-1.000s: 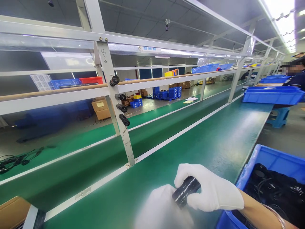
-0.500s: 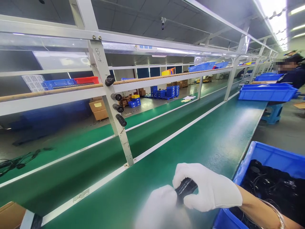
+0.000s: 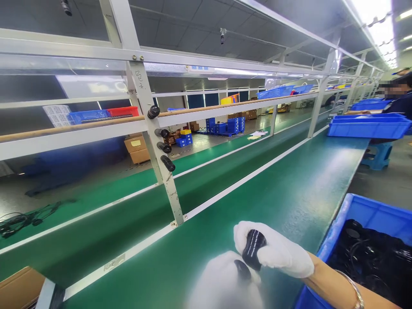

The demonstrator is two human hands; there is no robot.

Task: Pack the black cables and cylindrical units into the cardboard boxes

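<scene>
My right hand point(image 3: 273, 249), in a white glove, is closed around a short black ribbed cylinder point(image 3: 254, 249), its fingers and thumb on opposite sides. Pale streaks of light run along the cylinder, which stands tilted above the green belt. Just below and to the left, my white-gloved left hand point(image 3: 222, 281) is hazy and partly cut off by the bottom edge. A black rounded piece point(image 3: 242, 269) shows between its fingers. Whether that piece joins the cylinder I cannot tell. Both hands are close together.
A blue bin point(image 3: 373, 206) of black parts and cables stands at right, under my right forearm. The green belt point(image 3: 289, 189) runs away toward another blue bin point(image 3: 367, 126) and a person point(image 3: 399, 98). A white post point(image 3: 174, 197) carries several black ribbed pieces. A cardboard box point(image 3: 21, 285) is at lower left.
My right hand has turned the black cylinder more upright, so more of its side shows. A black piece now shows in my left hand. The view has shifted slightly.
</scene>
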